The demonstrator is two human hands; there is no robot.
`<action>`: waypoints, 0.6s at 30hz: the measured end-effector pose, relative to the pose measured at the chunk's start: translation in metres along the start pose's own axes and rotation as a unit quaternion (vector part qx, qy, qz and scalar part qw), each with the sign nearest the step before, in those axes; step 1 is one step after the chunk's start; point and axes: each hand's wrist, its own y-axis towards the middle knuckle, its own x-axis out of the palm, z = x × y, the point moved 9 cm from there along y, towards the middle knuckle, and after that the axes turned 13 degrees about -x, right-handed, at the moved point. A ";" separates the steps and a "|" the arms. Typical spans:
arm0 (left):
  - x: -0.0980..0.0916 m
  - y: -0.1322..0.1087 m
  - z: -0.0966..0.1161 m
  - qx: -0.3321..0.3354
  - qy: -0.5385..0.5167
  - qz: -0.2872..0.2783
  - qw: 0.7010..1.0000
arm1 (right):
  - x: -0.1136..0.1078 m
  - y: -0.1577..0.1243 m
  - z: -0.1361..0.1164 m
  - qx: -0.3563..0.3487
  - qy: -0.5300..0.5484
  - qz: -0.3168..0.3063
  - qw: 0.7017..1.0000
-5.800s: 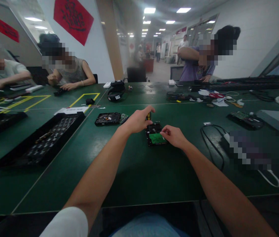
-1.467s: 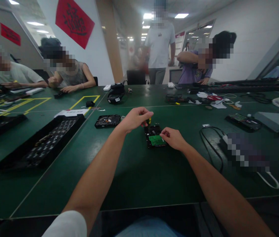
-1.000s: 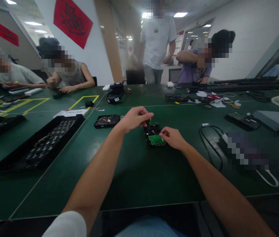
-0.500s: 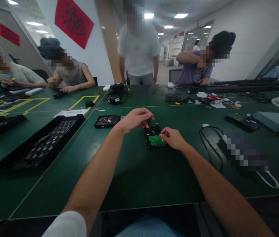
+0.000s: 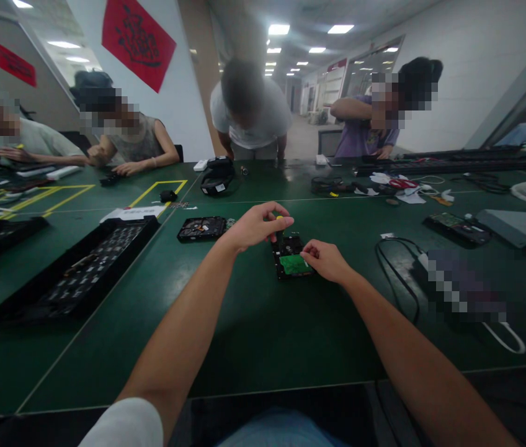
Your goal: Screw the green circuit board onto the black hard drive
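Note:
In front of me a black hard drive (image 5: pixel 280 273) lies on the table with a green circuit board (image 5: pixel 293 264) on its near part. My left hand (image 5: pixel 261 225) is closed around a small screwdriver (image 5: pixel 280 223) with a yellow top, held upright above the drive's far left part. Whether its tip touches a screw I cannot tell. My right hand (image 5: pixel 324 259) is closed in a pinch at the board's right edge, fingertips touching it; anything small between them is hidden.
Another opened hard drive (image 5: pixel 201 228) lies to the left, near a long black tray (image 5: pixel 53 316). On the right are a black cable (image 5: pixel 402 282), a third drive (image 5: pixel 457 230) and a grey box (image 5: pixel 518 228). Several people are around the table, one person (image 5: pixel 251 115) opposite.
My left fingers have shifted slightly and the screwdriver's yellow top now shows. My right hand stays at the board. The person opposite has bent forward over the table.

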 end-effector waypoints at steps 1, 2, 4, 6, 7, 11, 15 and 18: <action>0.002 -0.001 0.002 0.005 0.002 -0.011 1.000 | 0.000 0.000 0.000 -0.002 -0.002 0.000 1.000; 0.003 -0.002 0.003 0.007 0.002 -0.020 1.000 | 0.000 0.001 -0.001 -0.005 -0.006 0.000 1.000; 0.005 -0.002 0.003 0.004 -0.007 -0.025 1.000 | -0.001 0.001 -0.002 -0.009 -0.013 0.001 1.000; 0.004 -0.003 0.002 -0.004 -0.017 -0.020 1.000 | -0.001 0.002 -0.001 -0.011 -0.017 0.001 1.000; 0.004 -0.003 0.001 -0.007 -0.021 -0.018 1.000 | 0.000 0.002 -0.001 -0.011 -0.018 0.001 1.000; 0.007 -0.001 -0.003 -0.024 -0.054 -0.032 0.998 | 0.001 0.001 0.001 -0.009 -0.011 -0.005 1.000; 0.009 0.002 -0.011 -0.062 -0.134 -0.052 0.988 | 0.001 0.001 0.001 -0.001 -0.006 -0.008 1.000; 0.009 0.004 -0.016 -0.085 -0.182 -0.058 0.978 | 0.000 0.000 0.000 0.000 -0.003 -0.007 1.000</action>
